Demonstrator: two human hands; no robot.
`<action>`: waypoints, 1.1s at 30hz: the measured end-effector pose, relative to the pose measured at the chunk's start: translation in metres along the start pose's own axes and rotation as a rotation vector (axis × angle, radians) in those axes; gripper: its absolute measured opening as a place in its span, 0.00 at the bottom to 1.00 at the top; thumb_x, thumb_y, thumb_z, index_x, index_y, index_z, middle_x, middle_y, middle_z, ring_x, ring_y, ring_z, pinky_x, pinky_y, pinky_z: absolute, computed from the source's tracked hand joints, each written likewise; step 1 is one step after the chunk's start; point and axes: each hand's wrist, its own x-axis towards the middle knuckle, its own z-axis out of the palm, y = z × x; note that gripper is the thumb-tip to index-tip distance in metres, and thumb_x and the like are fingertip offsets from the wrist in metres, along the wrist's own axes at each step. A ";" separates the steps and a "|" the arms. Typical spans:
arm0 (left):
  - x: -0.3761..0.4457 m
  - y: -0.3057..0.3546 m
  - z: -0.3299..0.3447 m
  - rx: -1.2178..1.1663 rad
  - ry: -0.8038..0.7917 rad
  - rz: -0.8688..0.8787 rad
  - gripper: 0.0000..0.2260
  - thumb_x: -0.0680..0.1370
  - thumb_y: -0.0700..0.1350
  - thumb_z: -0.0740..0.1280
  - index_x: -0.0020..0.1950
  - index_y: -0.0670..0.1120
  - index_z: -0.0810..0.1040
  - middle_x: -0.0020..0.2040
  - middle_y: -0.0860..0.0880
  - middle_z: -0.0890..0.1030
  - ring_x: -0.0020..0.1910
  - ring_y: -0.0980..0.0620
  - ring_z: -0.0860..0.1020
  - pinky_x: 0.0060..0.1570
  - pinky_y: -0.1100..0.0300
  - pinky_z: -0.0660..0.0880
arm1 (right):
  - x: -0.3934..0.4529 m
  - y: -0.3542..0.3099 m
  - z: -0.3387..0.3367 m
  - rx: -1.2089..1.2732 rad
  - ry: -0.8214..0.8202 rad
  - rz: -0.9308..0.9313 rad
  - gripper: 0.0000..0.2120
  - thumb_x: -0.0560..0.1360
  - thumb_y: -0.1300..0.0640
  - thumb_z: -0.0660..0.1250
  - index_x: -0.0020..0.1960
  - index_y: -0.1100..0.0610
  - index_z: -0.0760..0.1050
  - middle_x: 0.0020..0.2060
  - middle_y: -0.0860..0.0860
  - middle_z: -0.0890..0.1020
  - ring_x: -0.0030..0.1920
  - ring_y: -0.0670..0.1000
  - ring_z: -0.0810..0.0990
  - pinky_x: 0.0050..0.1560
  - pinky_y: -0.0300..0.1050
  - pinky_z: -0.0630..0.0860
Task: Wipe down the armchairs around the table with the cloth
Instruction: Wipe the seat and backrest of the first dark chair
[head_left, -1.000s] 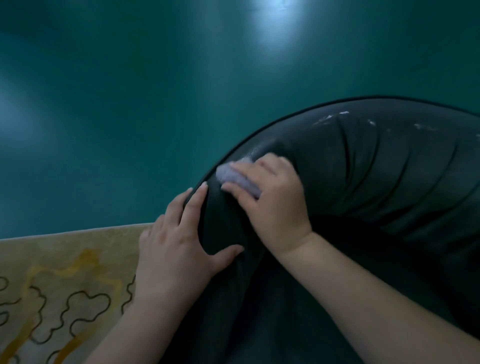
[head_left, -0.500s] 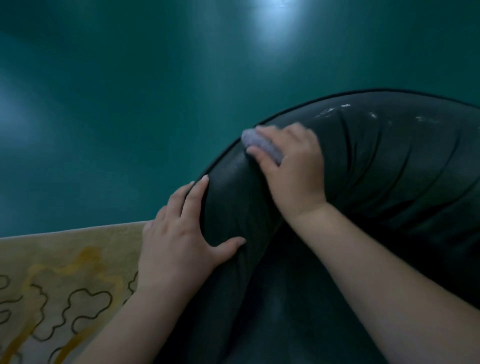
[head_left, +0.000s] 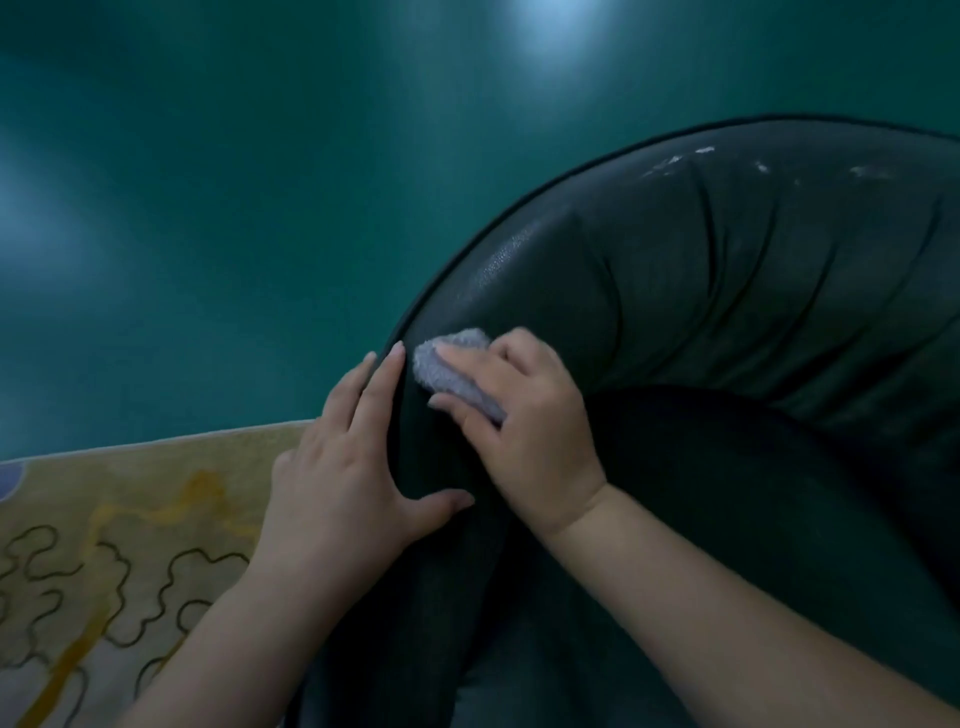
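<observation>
Since half a second ago the right hand (head_left: 524, 421) has drawn the cloth (head_left: 451, 371) back down the curved rim of the armchair (head_left: 727, 291), from a point higher along the piping to a spot just beside the left fingertips. The left hand (head_left: 348, 467) has kept its place on the rim.

Right hand: fingers curled over the cloth, thumb under its lower edge, pressing the wad against the dark upholstery on the inner face of the rim. The cloth is a small pale grey-lilac bundle, fuzzy in texture, mostly covered by the fingers.

Left hand: flat and spread, fingers straight along the outer side of the rim, thumb stretched across onto the inner padding. It holds nothing. The two hands sit close together, fingertips nearly meeting at the cloth.

Armchair: dark, pleated padding with a thin piped edge; whitish flecks lie on the rim well above the hands.

Outside the rim lies a teal floor (head_left: 234, 208) with soft light reflections. Below the left forearm, against the armchair's outer side, lies a yellow rug (head_left: 104, 545) with dark wavy outlines.
</observation>
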 end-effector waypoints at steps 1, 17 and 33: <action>-0.002 0.000 0.000 -0.004 0.007 0.001 0.54 0.57 0.70 0.67 0.74 0.65 0.39 0.77 0.58 0.52 0.72 0.51 0.63 0.60 0.47 0.70 | -0.012 0.001 0.002 0.019 0.001 -0.011 0.16 0.72 0.53 0.72 0.57 0.58 0.81 0.40 0.55 0.75 0.42 0.54 0.74 0.43 0.52 0.75; -0.005 0.006 0.007 0.101 0.060 -0.021 0.51 0.62 0.70 0.68 0.77 0.58 0.43 0.77 0.52 0.52 0.71 0.45 0.61 0.63 0.44 0.66 | -0.059 0.016 -0.019 -0.108 0.091 0.170 0.15 0.70 0.56 0.73 0.56 0.58 0.81 0.39 0.55 0.75 0.40 0.55 0.75 0.41 0.55 0.77; 0.078 0.069 0.027 0.198 0.245 0.117 0.44 0.68 0.68 0.64 0.78 0.52 0.51 0.78 0.45 0.51 0.76 0.44 0.49 0.73 0.47 0.47 | 0.003 0.085 -0.093 -0.096 0.227 0.303 0.18 0.74 0.56 0.70 0.63 0.56 0.76 0.47 0.50 0.71 0.49 0.53 0.75 0.55 0.34 0.67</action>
